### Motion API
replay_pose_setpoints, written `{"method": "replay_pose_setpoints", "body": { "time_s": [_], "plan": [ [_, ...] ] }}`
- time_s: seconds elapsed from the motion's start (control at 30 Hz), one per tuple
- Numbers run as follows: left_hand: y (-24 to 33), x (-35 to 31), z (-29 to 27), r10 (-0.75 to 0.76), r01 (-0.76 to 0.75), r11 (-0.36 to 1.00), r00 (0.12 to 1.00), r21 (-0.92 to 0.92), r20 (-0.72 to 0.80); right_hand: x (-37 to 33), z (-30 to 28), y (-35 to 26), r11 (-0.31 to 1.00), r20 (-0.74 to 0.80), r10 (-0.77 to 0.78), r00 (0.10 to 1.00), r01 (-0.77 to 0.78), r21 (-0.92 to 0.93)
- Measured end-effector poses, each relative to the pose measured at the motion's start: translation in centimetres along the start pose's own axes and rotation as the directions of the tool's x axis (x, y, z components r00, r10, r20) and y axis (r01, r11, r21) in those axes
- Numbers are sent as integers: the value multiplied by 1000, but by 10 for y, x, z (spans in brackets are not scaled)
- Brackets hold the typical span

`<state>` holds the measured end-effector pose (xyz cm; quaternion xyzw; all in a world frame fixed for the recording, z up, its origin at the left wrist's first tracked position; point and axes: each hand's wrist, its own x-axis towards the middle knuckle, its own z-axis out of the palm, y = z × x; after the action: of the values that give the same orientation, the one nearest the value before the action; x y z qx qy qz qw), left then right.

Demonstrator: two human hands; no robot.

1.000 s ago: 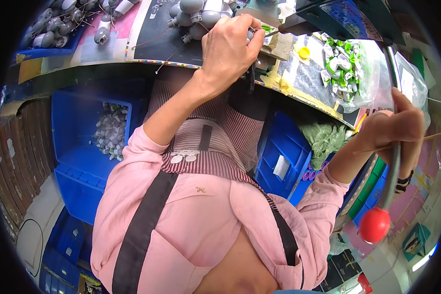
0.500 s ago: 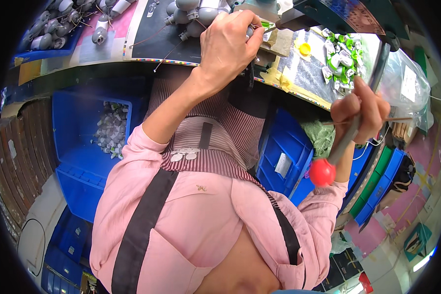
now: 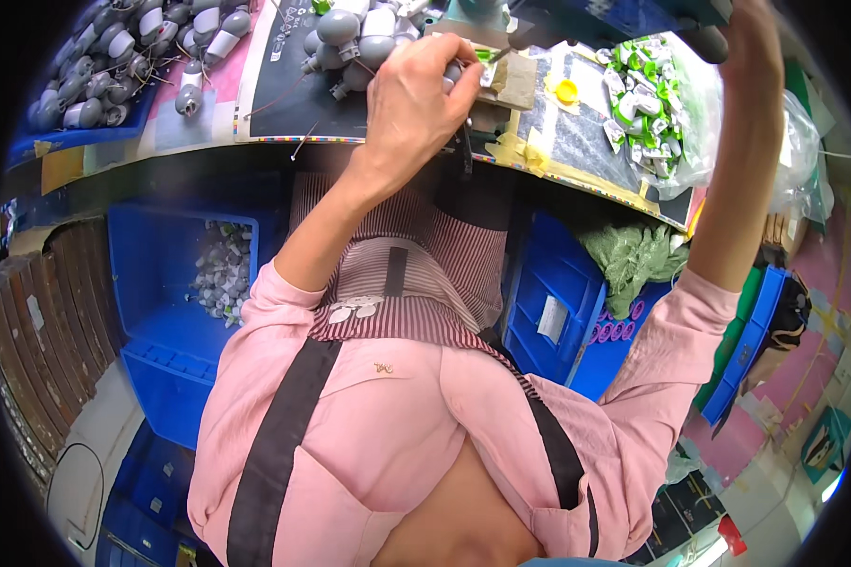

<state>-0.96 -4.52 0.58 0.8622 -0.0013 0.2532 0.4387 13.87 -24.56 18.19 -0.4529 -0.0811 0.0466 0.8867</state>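
My left hand (image 3: 408, 111) is closed at the bench press, thumb and fingers pinched around a grey bulb (image 3: 453, 74) that is mostly hidden by them. Just beyond the fingertips, a bit of green and white (image 3: 484, 57) shows in the press fixture, against a pale block (image 3: 514, 81). Above it hangs the dark teal press (image 3: 596, 21). My right hand (image 3: 755, 33) is raised at the upper right edge, beside the press's dark rounded end (image 3: 707, 43); its fingers are cut off, and the press lever is out of sight.
Grey and white bulbs (image 3: 350, 42) crowd the bench behind my left hand. More fill a blue tray (image 3: 76, 132) at far left. Green and white caps (image 3: 645, 104) lie to the right, near a yellow cap (image 3: 566, 92). A blue bin (image 3: 151, 283) stands below the bench.
My right hand has swung up from lower right to the upper edge, and the red-knobbed lever has left the view. My left hand stays at the press, appearing slightly further left.
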Motion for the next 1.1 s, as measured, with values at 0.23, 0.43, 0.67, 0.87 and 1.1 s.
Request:
{"method": "replay_pose_setpoints", "body": {
  "time_s": [0.23,0.43,0.67,0.87,1.1],
  "plan": [
    [16,19,-40,-220,213,933,975,-291,9,-89,-88,48,-284,14,315,949,108,-953],
    [11,55,-53,152,-132,988,944,85,-294,-156,-141,98,-714,112,137,984,176,-677],
    [-120,20,-137,12,303,668,909,680,-416,-157,-167,99,-720,290,11,957,209,-662],
    [-169,-4,-175,-191,391,629,916,672,-354,-150,-175,98,-767,297,-5,955,187,-614],
    [-184,-9,-193,-674,346,686,632,-640,-382,-153,-154,87,-561,305,-98,947,200,-803]
  ]
}}
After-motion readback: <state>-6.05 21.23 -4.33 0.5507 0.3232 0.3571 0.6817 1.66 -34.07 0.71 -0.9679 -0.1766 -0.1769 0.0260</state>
